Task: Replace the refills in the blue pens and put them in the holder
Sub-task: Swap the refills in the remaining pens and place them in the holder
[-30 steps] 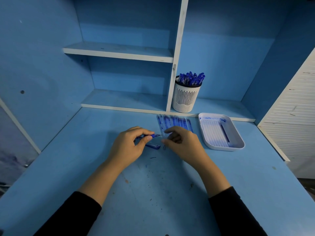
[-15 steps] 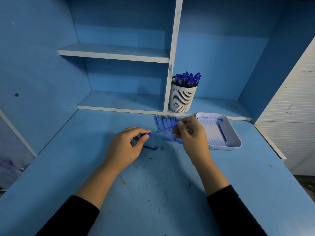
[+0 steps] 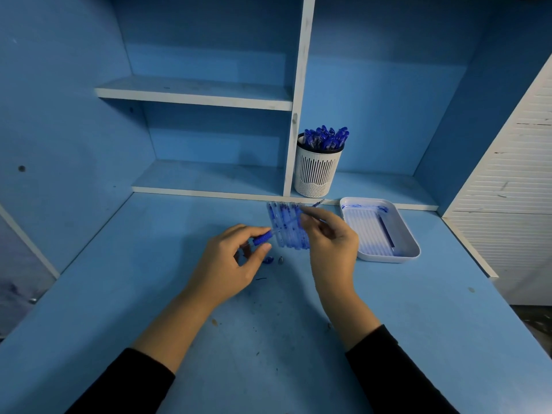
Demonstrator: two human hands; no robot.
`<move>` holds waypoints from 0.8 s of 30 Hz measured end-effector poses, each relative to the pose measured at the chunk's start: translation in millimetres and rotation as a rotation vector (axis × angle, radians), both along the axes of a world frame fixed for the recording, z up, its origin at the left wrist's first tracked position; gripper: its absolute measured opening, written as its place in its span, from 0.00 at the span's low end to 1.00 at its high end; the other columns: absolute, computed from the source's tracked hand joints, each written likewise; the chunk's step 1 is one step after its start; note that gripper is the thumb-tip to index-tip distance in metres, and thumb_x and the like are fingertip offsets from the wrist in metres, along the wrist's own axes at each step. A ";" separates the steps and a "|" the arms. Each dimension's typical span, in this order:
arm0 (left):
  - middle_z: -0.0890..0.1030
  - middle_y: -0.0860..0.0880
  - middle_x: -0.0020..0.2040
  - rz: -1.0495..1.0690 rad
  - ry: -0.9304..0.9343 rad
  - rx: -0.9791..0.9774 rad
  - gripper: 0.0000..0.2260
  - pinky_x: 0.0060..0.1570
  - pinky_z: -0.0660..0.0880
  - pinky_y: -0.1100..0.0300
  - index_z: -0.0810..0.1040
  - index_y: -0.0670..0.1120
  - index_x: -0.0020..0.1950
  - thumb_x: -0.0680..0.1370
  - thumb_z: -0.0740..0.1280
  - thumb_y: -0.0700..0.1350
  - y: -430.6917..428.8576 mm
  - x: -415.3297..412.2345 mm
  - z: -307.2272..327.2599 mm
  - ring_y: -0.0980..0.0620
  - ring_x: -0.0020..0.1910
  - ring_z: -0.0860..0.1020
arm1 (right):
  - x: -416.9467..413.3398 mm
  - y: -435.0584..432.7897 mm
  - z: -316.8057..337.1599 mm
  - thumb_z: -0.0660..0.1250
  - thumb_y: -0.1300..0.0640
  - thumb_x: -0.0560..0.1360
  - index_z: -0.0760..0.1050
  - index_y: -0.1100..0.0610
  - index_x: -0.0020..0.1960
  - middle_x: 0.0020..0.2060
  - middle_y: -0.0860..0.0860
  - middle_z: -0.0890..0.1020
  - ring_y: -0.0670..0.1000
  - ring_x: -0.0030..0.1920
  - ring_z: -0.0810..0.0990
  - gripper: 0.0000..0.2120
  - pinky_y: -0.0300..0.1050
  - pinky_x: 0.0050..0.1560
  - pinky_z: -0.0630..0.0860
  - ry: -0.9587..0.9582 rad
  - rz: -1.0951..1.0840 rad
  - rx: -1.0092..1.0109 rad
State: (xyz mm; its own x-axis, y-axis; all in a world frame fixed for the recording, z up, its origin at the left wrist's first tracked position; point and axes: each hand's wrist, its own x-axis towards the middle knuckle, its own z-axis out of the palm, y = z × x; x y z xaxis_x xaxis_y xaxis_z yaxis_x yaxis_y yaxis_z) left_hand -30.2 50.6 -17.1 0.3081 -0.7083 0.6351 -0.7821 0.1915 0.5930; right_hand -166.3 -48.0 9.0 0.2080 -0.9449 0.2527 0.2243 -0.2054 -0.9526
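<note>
My left hand [image 3: 231, 264] pinches a blue pen barrel [image 3: 263, 239] by its grip, just above the desk. My right hand [image 3: 331, 237] pinches a thin refill [image 3: 313, 206] that slants up and to the right, its lower end toward the barrel's mouth. Behind both hands lies a row of several clear blue pens [image 3: 286, 228] on the desk. A small metal tip [image 3: 280, 259] and a blue cap [image 3: 268, 259] lie on the desk between my hands. The white slotted holder [image 3: 316, 174], full of blue pens, stands on the low shelf at the back.
A white tray [image 3: 406, 249] sits to the right of my right hand, with a dark refill and blue ink smears inside. A white shelf divider [image 3: 295, 130] rises beside the holder. A white slatted panel [image 3: 507, 189] borders the desk on the right.
My right hand has drawn the refill out of the barrel, moving up and to the right. My left hand has stayed on the barrel with little movement.
</note>
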 end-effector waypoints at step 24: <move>0.82 0.52 0.48 0.199 0.102 -0.159 0.09 0.47 0.75 0.69 0.82 0.46 0.56 0.78 0.67 0.44 -8.0 16.7 3.6 0.54 0.42 0.79 | 5.1 -47.8 8.3 0.67 0.68 0.75 0.82 0.54 0.51 0.43 0.49 0.84 0.46 0.44 0.81 0.12 0.42 0.58 0.78 0.277 0.333 0.118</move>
State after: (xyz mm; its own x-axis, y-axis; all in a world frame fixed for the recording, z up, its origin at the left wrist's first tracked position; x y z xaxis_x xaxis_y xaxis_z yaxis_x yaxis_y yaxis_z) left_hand -13.6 42.6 -13.5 0.4991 -0.5215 0.6921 -0.7515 0.1372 0.6453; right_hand -161.2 -95.8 17.2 0.5501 -0.8342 0.0397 -0.0068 -0.0520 -0.9986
